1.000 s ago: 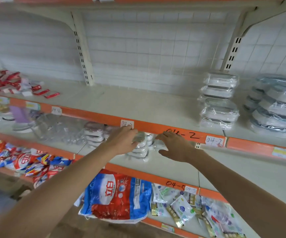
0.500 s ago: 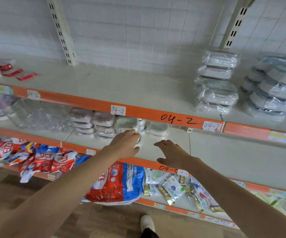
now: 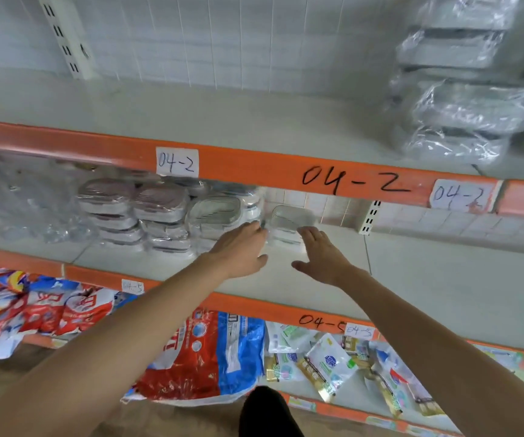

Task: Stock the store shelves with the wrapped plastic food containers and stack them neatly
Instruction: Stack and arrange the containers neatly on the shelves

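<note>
Both arms reach into the middle shelf (image 3: 443, 279). A small stack of wrapped clear containers (image 3: 289, 225) stands there, a little right of the taller stacks of wrapped containers (image 3: 160, 216). My left hand (image 3: 241, 250) lies flat at the small stack's left side, fingers extended. My right hand (image 3: 320, 257) is flat at its front right, fingers spread, fingertips at the stack. Neither hand grips anything. On the upper shelf at the right stands a tall pile of larger wrapped containers (image 3: 462, 89).
Orange shelf edges (image 3: 254, 168) carry "04-2" labels. Clear plastic jars (image 3: 18, 203) fill the middle shelf's left. The bottom shelf holds a red and blue bag (image 3: 204, 357), snack packets (image 3: 34, 307) and small sachets (image 3: 333, 364). A dark shoe (image 3: 267, 414) shows below.
The view has dropped and moved closer to the middle shelf. Both hands have gone from the shelf's front edge further in, to either side of the small stack.
</note>
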Demonstrator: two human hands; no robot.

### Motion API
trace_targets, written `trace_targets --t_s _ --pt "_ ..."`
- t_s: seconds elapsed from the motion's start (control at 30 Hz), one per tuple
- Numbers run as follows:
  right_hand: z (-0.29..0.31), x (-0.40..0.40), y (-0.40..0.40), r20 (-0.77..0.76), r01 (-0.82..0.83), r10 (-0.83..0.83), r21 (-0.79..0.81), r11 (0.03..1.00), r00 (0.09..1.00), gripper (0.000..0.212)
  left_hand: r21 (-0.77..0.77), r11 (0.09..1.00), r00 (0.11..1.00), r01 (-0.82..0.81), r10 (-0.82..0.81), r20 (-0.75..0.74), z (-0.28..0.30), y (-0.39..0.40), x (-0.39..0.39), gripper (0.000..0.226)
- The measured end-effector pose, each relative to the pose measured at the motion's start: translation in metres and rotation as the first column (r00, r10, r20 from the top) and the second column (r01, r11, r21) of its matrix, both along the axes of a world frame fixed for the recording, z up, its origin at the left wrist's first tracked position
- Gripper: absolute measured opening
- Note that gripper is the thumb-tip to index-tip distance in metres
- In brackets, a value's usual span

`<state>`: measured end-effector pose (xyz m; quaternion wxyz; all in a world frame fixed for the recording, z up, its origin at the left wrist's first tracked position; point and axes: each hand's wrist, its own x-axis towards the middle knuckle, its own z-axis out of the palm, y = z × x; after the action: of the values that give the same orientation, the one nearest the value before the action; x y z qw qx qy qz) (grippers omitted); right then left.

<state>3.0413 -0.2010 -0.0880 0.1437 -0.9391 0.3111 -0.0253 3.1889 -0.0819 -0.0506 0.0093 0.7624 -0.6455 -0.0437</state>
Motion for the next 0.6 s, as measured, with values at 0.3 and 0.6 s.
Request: trace_targets --t_s 0.3,0.6 --pt "-0.068 0.069 -0.106 0.059 0.103 -0.099 -0.074 0.992 0.993 0.1 -0.159 0.986 0.998 0.041 -0.033 0.057 -0.076 -0.053 0.016 0.044" --pt "-0.078 0.063 -0.137 -0.009 0.17 -0.17 0.013 0.985 0.985 0.102 -0.152 0.988 0.989 0.034 -0.011 0.147 -0.088 -0.089 0.013 0.035"
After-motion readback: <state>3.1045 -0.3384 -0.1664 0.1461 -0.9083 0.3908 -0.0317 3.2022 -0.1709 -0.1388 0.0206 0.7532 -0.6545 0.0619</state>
